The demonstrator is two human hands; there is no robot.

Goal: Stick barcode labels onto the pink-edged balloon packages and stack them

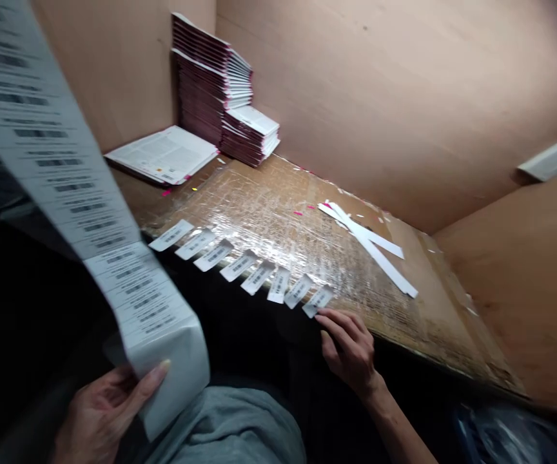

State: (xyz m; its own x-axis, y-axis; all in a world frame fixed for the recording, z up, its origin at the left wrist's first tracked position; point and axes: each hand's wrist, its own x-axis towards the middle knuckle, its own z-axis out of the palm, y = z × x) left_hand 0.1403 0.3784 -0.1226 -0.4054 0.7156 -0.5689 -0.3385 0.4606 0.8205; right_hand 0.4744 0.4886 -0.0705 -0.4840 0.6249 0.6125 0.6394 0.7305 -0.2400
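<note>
A long strip of barcode labels (138, 290) runs down from the upper left, and its lower end curls over. My left hand (109, 403) pinches that end between thumb and fingers. Along the front edge of the cardboard-covered table (269, 219), several barcode labels (214, 255) lie side by side in a slanting row, partly overhanging the edge. At the right end of the row, my right hand (349, 348) has its fingertips on the last label (318, 301). Its fingers are bent and close together, with the thumb below them.
A tall stack of booklets (201, 96) stands against the back left panel, a lower stack (251, 134) beside it. More booklets (165, 154) lie flat at left. White paper strips (372, 248) cross on the table. Wooden panels (380, 96) enclose it. White item (552, 161) at right.
</note>
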